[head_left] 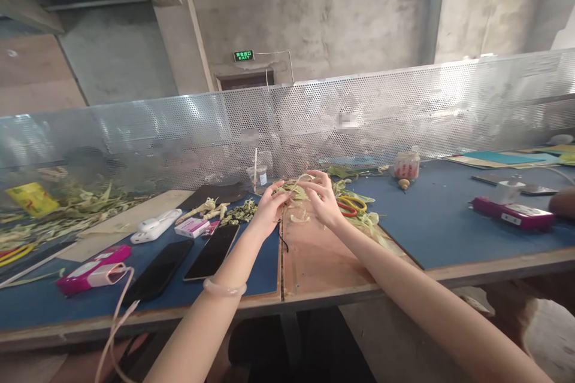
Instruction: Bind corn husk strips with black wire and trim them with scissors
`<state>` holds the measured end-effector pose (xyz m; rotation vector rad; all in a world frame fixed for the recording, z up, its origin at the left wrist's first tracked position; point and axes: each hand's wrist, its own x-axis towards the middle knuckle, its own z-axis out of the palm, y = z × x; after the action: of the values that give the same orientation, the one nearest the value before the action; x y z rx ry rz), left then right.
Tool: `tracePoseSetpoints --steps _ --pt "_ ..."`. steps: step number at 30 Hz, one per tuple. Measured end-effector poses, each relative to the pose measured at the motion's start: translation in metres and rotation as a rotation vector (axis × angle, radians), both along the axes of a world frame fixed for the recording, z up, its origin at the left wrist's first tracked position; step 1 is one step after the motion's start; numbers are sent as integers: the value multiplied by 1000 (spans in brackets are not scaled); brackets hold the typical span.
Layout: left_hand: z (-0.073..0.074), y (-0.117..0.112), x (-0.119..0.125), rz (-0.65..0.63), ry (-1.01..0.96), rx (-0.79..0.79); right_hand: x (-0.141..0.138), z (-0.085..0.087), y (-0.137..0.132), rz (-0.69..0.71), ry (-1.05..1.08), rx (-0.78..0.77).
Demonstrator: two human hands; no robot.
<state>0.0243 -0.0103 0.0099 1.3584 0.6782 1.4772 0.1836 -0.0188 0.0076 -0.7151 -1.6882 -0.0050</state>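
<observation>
Both my hands are raised over the brown board (323, 257) at the middle of the table. My left hand (268, 209) is closed at the fingertips on pale green dried plant strips (294, 192). Facing it, my right hand (324, 202) has its fingers bent around the other side of the same strips. Some of the strips are hidden behind the fingers. Loose pale scraps (300, 215) lie on the board below. Close to my right hand are orange-handled scissors (347, 208) and yellow-handled scissors (357, 202), partly among leaves.
Left of my hands lie two dark phones (213, 251), a small pink-white box (192, 227), a white device (155, 226), pale roots (204, 209) and a magenta power strip (92, 269) with a cable. A clear cup (260, 178), a jar (406, 166) and a perforated metal screen (381, 108) stand behind.
</observation>
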Motion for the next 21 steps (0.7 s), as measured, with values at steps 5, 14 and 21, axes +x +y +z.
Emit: tracePoseSetpoints --steps 5,14,21 --pt "2 -4 -1 -39 29 -26 3 0 -9 -56 58 103" --pt "6 -10 -1 -79 70 -31 -5 -3 2 116 -183 40" --pt "7 -12 -1 -100 99 5 -9 -7 8 152 -111 -22"
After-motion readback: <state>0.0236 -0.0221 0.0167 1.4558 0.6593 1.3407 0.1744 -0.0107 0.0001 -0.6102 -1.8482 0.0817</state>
